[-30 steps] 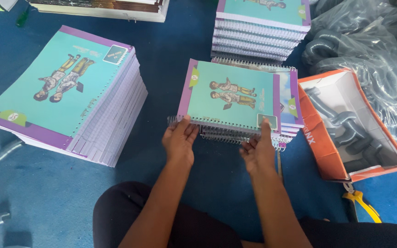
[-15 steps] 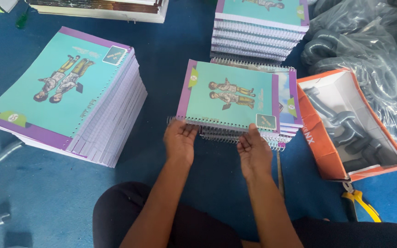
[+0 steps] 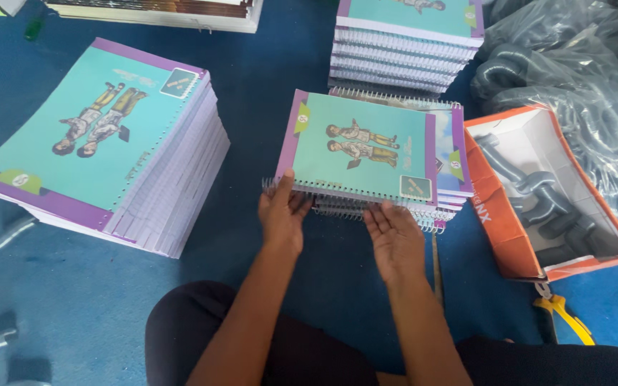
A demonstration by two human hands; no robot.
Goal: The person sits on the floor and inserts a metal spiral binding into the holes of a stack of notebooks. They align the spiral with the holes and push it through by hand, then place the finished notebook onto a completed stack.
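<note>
A teal booklet [image 3: 359,146] with a purple edge strip and a cover drawing of two figures lies atop a short pile of wire-bound booklets [image 3: 395,207] on the blue floor [image 3: 109,300]. A small green square label sits at its near right corner, a green tag shape on the purple strip at its far left. Its near edge carries a row of punched holes, with a wire coil running just below. The left hand [image 3: 282,214] rests at the near left corner, fingers flat against the edge and clasping nothing; the right hand [image 3: 393,236] lies open, palm up, under the coil, gripping nothing. Half a second ago the right hand's fingers pressed on the cover's near edge; they have since drawn back. To the left stands a taller stack [image 3: 109,143] of unbound copies; another bound stack [image 3: 405,43] lies beyond. An orange box [image 3: 509,221] with a white inside sits to the right, beside grey plastic bags [image 3: 574,64].
</note>
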